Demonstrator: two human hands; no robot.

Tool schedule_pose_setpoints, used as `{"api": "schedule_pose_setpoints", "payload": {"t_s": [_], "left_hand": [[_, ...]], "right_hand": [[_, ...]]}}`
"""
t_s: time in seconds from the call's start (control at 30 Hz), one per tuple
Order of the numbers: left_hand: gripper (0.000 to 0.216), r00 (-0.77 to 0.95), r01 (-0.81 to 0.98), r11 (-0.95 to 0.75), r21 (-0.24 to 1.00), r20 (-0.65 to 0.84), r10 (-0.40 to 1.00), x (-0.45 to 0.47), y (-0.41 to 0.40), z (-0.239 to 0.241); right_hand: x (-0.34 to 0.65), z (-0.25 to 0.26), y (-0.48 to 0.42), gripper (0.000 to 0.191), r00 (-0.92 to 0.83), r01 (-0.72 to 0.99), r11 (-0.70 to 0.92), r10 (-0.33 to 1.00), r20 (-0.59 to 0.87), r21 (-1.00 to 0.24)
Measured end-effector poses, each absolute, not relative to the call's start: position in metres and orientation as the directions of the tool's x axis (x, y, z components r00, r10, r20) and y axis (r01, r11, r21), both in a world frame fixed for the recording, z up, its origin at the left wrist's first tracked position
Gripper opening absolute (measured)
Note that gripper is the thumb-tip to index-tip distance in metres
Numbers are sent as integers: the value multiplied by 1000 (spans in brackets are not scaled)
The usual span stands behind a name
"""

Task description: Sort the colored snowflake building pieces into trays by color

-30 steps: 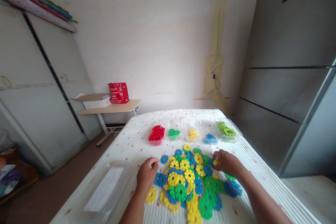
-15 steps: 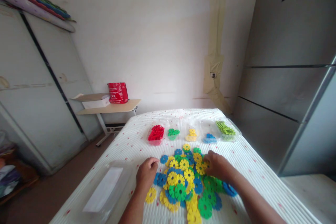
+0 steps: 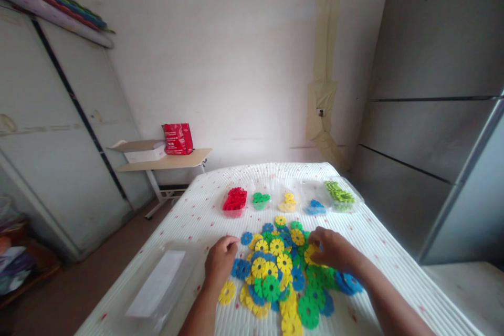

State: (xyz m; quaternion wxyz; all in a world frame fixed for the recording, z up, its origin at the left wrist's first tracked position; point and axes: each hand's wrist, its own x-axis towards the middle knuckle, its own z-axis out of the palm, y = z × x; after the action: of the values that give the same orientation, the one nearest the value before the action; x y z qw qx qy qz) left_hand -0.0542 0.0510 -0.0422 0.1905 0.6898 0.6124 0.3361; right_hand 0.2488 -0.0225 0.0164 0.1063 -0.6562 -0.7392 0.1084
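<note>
A heap of flower-shaped plastic snowflake discs in yellow, green and blue [image 3: 271,287] lies on the cloth between my hands. My right hand [image 3: 331,248] is at the heap's right side, its fingers closed on the edge of a yellow snowflake disc [image 3: 310,255]. My left hand [image 3: 221,261] rests left of the heap with fingers curled together; whatever they may hold is hidden. Close by it are blue discs [image 3: 241,269] and a lone yellow disc [image 3: 227,292].
Clear tubs stand in a row behind the heap, with red pieces [image 3: 235,200], green discs [image 3: 260,198], yellow discs [image 3: 289,199], blue discs [image 3: 315,206] and light-green pieces [image 3: 339,193]. A clear plastic lid [image 3: 157,283] lies at left. A refrigerator [image 3: 425,131] stands at right.
My right hand has shifted slightly right, and the yellow disc at its fingers has moved with it, away from the neighbouring yellow disc. My left hand stays put.
</note>
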Motion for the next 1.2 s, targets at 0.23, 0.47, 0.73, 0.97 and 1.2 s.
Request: {"api": "schedule_pose_setpoints", "payload": {"t_s": [0.23,0.47,0.73,0.97,1.2], "left_hand": [[22,29,724,-172,668,220,975,-54,48,-39],[21,22,724,-155,672,202,979,-53,48,-38],[23,29,723,-165,670,209,977,-52,48,-39],[21,16,714,-156,682,206,978,-53,49,-40],[19,25,713,-168,681,215,976,-54,50,-41]], "right_hand": [[240,6,-22,31,-48,976,40,998,-29,-215],[244,10,-18,25,-40,964,23,997,-60,-264],[263,15,-6,8,-59,792,58,998,18,-608],[256,50,45,10,131,695,6,982,134,-719],[241,44,57,23,204,718,-12,960,194,-696]]}}
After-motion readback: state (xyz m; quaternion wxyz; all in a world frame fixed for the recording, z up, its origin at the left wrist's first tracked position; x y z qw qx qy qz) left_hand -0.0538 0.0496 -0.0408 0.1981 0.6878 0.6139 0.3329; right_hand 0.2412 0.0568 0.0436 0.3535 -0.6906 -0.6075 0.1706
